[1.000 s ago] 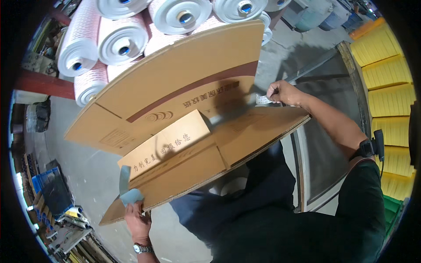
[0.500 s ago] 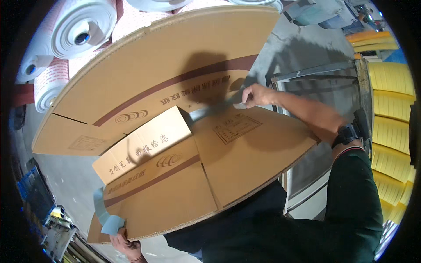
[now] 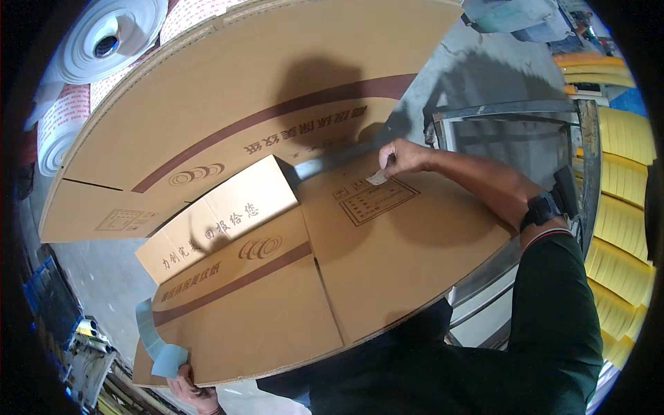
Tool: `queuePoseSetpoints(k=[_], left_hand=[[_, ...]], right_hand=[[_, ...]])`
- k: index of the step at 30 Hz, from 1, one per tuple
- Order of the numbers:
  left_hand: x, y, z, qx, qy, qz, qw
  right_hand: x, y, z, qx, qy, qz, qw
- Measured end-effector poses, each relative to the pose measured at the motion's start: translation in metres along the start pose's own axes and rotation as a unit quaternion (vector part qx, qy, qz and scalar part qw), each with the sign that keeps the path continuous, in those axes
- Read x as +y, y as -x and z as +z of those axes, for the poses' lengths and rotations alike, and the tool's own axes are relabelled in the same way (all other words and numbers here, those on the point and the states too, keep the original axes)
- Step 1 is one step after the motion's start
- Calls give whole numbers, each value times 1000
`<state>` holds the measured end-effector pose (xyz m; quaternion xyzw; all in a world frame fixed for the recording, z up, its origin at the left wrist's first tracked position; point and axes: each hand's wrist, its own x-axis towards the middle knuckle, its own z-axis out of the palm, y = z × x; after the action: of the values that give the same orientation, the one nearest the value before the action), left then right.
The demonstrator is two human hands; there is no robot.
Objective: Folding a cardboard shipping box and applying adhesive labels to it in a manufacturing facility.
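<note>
Two wide panels of one cardboard carton (image 3: 249, 349) spread before the person, with a narrow flap (image 3: 221, 211) raised between them. At the left, some grey floor (image 3: 104, 277) lies open beside the carton. On the far side the room is tight: the upper panel's curved-looking edge comes right up against the white rolls (image 3: 66, 131) in the view. At the right, a metal frame (image 3: 512, 107) stands near the carton's corner, and yellow stacked pieces (image 3: 615, 228) are beyond it.

The right hand (image 3: 407, 158) is closed in a pinch, and it holds a small white label (image 3: 377, 178) over the right part of the lower panel, just beside a printed grid (image 3: 379, 202). If the label touches the cardboard, I cannot tell. The left hand (image 3: 194, 393) is at the near left corner, its bent fingers beside a light-blue curled piece (image 3: 169, 361); how firmly they close, I cannot see.

One second ago the label was beyond the end of the lower panel; now it is above its surface. The left hand stays at the same corner.
</note>
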<state>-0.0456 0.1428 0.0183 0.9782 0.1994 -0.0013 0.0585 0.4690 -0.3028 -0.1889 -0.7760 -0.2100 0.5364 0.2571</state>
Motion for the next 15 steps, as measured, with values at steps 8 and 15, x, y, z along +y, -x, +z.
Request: queuePoseSetpoints(k=[8,15], left_hand=[[-20,19,2,30,-23,31,999],[0,9,-13,-41,-14,-45,998]], right_hand=[[8,4,9,-35,19,15,999],[1,4,6,-46,9,6,999]])
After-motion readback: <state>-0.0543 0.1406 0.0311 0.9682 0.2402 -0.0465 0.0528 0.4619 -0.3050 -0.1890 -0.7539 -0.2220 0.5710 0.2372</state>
